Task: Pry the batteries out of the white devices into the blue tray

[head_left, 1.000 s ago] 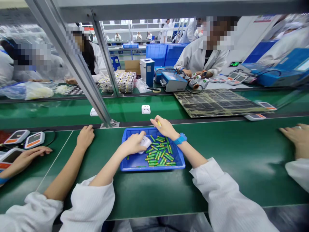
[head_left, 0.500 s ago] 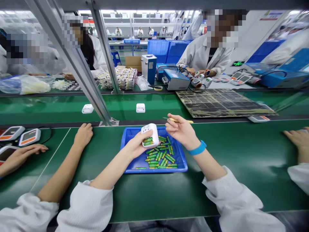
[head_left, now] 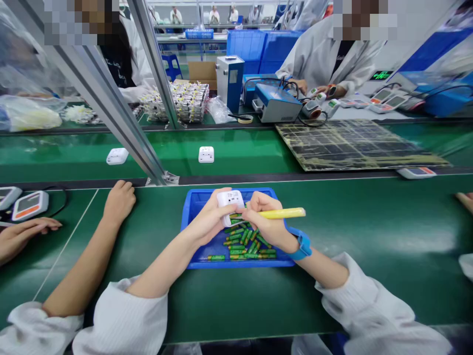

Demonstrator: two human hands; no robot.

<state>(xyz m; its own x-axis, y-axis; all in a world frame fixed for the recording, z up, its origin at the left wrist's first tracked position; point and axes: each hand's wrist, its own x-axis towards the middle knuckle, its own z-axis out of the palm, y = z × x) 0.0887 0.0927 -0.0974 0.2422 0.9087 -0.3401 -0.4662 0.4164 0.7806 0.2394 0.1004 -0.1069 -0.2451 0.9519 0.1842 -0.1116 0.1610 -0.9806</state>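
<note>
My left hand (head_left: 207, 218) is closed around a small white battery-powered device (head_left: 229, 198), tilted over the tray, its open battery compartment towards me. Green batteries show in that compartment, partly covered by my fingers. In my right hand (head_left: 266, 221) is a yellow-handled pointed tool (head_left: 286, 213) with a thin shaft. Its tip reaches the compartment, though exact contact is hidden. Below both hands, a blue tray (head_left: 207, 264) holds many loose green batteries (head_left: 242, 241). A blue band (head_left: 301, 245) circles my right wrist.
Co-workers' hands rest on the green bench at left (head_left: 118, 202) and far right (head_left: 466, 201). Two white devices (head_left: 206, 154) lie on the green strip beyond. A metal post (head_left: 111, 98) slants up at left. A dark gridded board (head_left: 354, 145) lies at back right.
My right hand has moved down and left, bringing the yellow-handled tool to the device. My left hand still holds the device. The camera view has tilted slightly downward.
</note>
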